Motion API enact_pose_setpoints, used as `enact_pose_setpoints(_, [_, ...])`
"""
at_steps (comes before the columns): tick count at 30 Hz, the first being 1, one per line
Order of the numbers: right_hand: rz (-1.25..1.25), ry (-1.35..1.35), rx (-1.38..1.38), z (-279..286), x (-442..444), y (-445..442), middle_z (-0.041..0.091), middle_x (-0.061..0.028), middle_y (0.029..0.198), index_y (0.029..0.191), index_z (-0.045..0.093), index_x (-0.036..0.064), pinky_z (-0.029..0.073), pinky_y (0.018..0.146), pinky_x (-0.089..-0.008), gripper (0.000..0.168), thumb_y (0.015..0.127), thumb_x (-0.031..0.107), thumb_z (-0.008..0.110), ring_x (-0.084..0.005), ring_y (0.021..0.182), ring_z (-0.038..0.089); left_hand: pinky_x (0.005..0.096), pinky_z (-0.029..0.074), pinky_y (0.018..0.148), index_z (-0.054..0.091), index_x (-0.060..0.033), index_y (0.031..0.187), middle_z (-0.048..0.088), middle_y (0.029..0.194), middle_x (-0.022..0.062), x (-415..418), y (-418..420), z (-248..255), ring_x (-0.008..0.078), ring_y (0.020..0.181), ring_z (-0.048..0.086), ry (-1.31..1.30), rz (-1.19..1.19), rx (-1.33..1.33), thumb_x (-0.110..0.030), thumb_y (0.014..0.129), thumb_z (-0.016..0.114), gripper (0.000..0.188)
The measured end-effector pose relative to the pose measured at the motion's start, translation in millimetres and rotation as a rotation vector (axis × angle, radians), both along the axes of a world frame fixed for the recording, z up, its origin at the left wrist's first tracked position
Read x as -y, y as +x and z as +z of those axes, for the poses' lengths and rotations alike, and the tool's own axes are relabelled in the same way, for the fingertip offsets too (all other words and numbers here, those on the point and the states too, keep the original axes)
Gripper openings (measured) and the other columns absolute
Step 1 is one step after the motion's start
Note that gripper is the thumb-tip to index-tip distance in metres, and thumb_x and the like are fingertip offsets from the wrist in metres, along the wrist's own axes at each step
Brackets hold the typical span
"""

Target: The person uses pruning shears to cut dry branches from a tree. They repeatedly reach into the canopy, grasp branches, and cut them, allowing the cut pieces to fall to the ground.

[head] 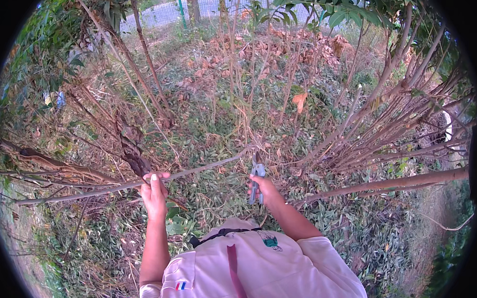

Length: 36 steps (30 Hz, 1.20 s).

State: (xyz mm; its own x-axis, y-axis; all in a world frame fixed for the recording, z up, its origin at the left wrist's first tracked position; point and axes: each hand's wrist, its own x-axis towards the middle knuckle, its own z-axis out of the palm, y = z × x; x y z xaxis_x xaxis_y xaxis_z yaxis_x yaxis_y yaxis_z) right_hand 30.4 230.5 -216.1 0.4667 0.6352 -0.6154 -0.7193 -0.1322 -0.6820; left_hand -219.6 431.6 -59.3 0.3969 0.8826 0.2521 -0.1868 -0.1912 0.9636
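My left hand (155, 189) grips a long, thin grey-brown branch (210, 165), thumb on top. The branch runs from the far left, through the hand, up to the middle of the view. My right hand (263, 189) holds a pair of pruning shears (256, 179) by the handles, with the blades pointing away from me. The blades are close to the branch's right end; whether they touch it I cannot tell. Just beyond my left hand stands a dark, rough-barked stump or stem (134, 149).
Dense bare stems (381, 134) fan out at the right, above a thick low branch (399, 182). More slanting stems (147, 63) stand at the left. Cut leaves and dry brown leaves (273, 51) cover the ground. A wire fence (180, 9) runs at the far end.
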Motion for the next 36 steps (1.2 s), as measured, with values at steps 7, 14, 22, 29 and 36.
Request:
enact_pose_setpoints(7, [-0.023, -0.293, 0.567, -15, 5, 6, 0.057, -0.0032, 0.065, 0.080, 0.059, 0.002, 0.046, 0.045, -0.0302, 0.022, 0.081, 0.023, 0.067, -0.0140, 0.051, 0.054, 0.0187, 0.032, 0.041, 0.050, -0.0067, 0.091, 0.064, 0.088, 0.0083, 2, 5, 2, 0.0028, 0.046, 0.037, -0.020, -0.030, 0.014, -0.024, 0.098, 0.044, 0.020])
enact_pose_setpoints(14, [0.037, -0.082, 0.175, -19, 18, -13, 0.062, -0.0063, 0.077, 0.096, 0.057, 0.004, 0.045, 0.046, -0.0291, 0.025, 0.084, 0.025, 0.064, -0.0175, 0.061, 0.062, 0.0180, 0.029, 0.041, 0.050, -0.0086, 0.090, 0.064, 0.088, 0.0049, -2, 20, 19, 0.0017, 0.047, 0.035, -0.011, -0.057, 0.000, -0.022, 0.098, 0.045, 0.017])
enact_pose_setpoints(22, [-0.041, -0.087, -0.043, -47, 40, -15, 0.063, -0.0084, 0.081, 0.096, 0.057, 0.004, 0.048, 0.051, -0.0328, 0.029, 0.085, 0.030, 0.062, -0.0213, 0.066, 0.064, 0.0182, 0.030, 0.041, 0.051, -0.0090, 0.090, 0.065, 0.088, 0.0066, -6, 25, 12, 0.0022, 0.046, 0.035, 0.003, -0.038, 0.018, -0.024, 0.097, 0.046, 0.018])
enact_pose_setpoints(29, [-0.049, 0.005, -0.214, -54, 33, 6, 0.065, -0.0072, 0.082, 0.102, 0.052, 0.012, 0.050, 0.057, -0.0375, 0.032, 0.086, 0.039, 0.059, -0.0214, 0.070, 0.065, 0.0182, 0.031, 0.042, 0.050, -0.0074, 0.089, 0.064, 0.086, 0.0079, -10, 22, 6, 0.0027, 0.045, 0.035, -0.014, -0.010, 0.030, -0.026, 0.097, 0.048, 0.020])
enact_pose_setpoints(36, [-0.144, 0.082, -0.299, -53, 21, 18, 0.061, -0.0049, 0.074, 0.096, 0.052, 0.013, 0.049, 0.050, -0.0386, 0.024, 0.087, 0.034, 0.060, -0.0225, 0.063, 0.063, 0.0179, 0.030, 0.041, 0.050, -0.0072, 0.089, 0.064, 0.086, 0.0078, -7, 24, 8, 0.0025, 0.045, 0.035, -0.003, -0.007, 0.026, -0.025, 0.097, 0.047, 0.019])
